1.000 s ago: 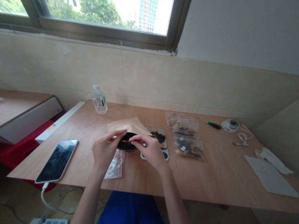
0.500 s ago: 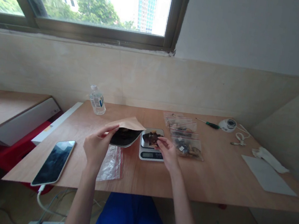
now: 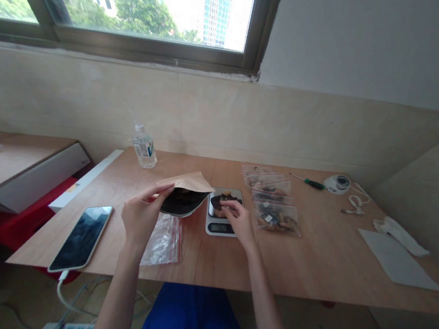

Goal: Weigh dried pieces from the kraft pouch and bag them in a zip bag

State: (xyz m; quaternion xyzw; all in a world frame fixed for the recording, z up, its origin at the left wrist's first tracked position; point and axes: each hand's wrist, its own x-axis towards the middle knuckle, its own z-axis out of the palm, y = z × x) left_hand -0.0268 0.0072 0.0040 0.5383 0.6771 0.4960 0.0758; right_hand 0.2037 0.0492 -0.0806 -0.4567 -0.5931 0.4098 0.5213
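My left hand (image 3: 145, 205) grips a brown paper pouch (image 3: 194, 181) by its left edge, with the mouth gaping toward me. Its inside is dark, and the contents are hard to make out. On the white kitchen scale (image 3: 212, 229) lies a small heap of dark brown dried pieces (image 3: 232, 195). My right hand (image 3: 238, 219) is over the scale, thumb and fingers pinched at a dark piece on the heap's near side. A clear zip bag (image 3: 164, 244) with a red seal lies flat below the pouch.
Several filled zip bags (image 3: 275, 217) overlap right of the scale. A water bottle (image 3: 145, 148) stands at the back left, and a plugged-in phone (image 3: 82, 237) lies front left. Farther right are a screwdriver (image 3: 313, 184), a white camera (image 3: 336, 183) and white paper (image 3: 398, 263).
My right hand has moved left, bringing its fingertips farther over the scale. My left hand keeps the pouch in nearly the same place. The view has shifted slightly.
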